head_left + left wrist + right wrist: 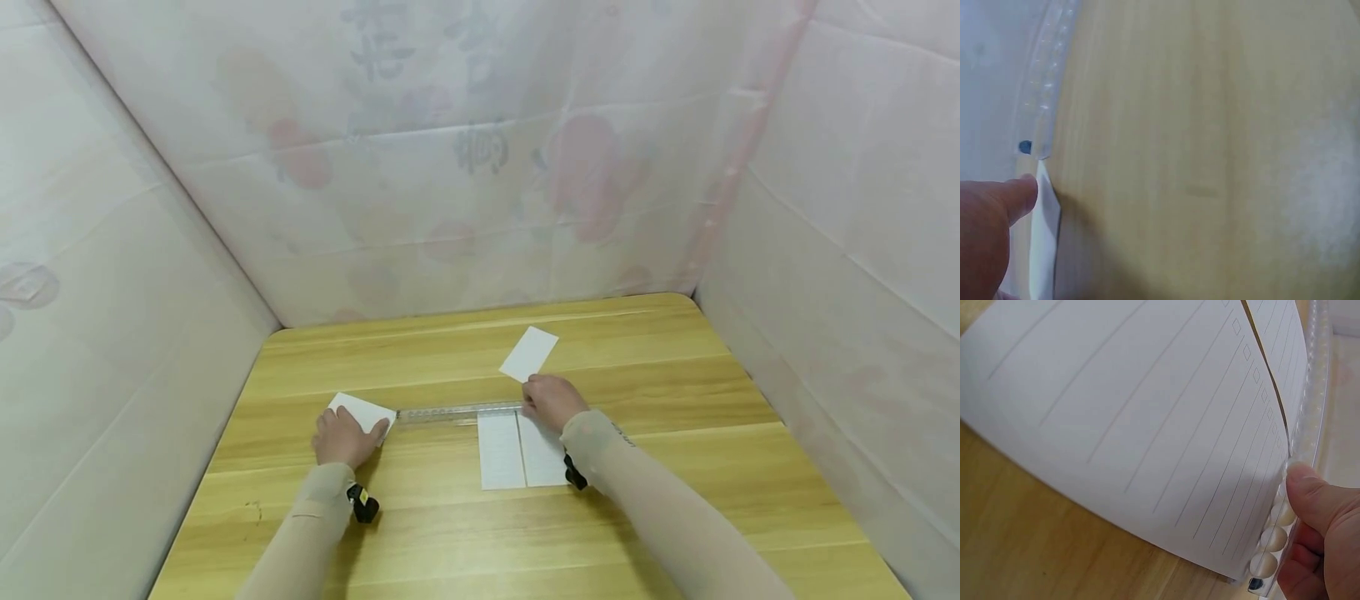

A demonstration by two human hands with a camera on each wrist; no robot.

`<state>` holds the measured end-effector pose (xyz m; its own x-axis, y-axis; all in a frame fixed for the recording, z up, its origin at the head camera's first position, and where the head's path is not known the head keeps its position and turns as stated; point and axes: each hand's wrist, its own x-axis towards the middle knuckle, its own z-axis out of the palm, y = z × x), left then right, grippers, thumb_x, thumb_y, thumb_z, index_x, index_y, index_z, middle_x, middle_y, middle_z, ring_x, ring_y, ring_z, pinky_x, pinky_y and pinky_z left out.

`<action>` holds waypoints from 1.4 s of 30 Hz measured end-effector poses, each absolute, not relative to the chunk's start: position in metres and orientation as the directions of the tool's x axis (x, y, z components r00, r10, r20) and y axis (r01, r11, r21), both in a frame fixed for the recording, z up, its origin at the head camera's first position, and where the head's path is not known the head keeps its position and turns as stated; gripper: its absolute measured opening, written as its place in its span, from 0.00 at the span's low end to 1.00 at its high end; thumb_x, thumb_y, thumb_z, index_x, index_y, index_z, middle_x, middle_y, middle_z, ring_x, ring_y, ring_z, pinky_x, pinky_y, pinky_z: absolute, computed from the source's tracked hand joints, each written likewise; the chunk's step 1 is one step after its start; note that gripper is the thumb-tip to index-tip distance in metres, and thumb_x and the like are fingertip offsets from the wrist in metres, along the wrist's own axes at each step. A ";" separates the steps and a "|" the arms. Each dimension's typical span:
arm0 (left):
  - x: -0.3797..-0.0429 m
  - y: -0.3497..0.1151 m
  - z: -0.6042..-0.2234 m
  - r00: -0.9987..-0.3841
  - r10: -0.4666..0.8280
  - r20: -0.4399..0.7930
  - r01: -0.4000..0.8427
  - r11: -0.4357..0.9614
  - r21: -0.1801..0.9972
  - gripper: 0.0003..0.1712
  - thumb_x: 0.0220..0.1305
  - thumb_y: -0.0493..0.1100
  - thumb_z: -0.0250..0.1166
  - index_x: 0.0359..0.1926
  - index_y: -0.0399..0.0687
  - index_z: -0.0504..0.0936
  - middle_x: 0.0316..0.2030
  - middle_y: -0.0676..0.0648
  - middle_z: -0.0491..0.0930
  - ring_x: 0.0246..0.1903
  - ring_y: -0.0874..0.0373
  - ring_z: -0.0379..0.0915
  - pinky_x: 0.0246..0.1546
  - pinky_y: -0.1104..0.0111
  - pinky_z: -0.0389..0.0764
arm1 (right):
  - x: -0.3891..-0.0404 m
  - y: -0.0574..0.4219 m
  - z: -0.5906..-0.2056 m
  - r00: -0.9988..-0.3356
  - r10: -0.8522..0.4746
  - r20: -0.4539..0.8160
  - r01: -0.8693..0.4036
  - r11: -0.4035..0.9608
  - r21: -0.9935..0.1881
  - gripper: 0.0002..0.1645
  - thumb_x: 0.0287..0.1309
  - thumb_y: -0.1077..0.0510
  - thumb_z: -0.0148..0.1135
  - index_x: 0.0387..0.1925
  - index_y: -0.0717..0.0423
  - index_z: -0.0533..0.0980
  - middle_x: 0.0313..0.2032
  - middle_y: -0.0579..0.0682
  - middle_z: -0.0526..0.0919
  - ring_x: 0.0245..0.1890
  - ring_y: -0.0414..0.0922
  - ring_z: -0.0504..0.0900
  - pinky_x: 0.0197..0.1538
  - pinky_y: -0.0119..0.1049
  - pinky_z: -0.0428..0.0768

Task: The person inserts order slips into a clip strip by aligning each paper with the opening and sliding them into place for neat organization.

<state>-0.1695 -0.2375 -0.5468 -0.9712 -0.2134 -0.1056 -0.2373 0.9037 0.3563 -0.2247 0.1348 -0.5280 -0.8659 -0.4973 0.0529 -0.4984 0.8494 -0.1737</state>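
Observation:
My right hand [553,402] pinches a clear plastic ruler [442,412] with a row of round holes. In the right wrist view the thumb presses on the ruler beside the lined sheets [1147,412], with the fingers curled at its edge. Two of these sheets lie side by side below the ruler, a narrow gap between them. My left hand [345,437] grips a white card [363,408] at the ruler's left end, thumb on its right side. The left wrist view shows the thumb by the card's edge [1046,231], near the ruler's end.
A loose white card [529,353] lies slanted beyond my right hand. The wooden table [450,550] runs back to pale printed curtain walls [480,208] on the left, back and right.

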 end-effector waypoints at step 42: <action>-0.164 -0.262 -0.541 -0.957 -0.283 -0.062 -0.285 0.877 0.387 0.55 0.61 0.67 0.56 0.60 0.15 0.58 0.53 0.20 0.60 0.54 0.28 0.57 0.46 0.38 0.66 | -0.221 0.133 -0.522 -0.865 -0.499 0.055 -0.501 0.851 -0.156 0.10 0.53 0.54 0.71 0.26 0.49 0.76 0.26 0.40 0.74 0.26 0.37 0.72 0.35 0.33 0.75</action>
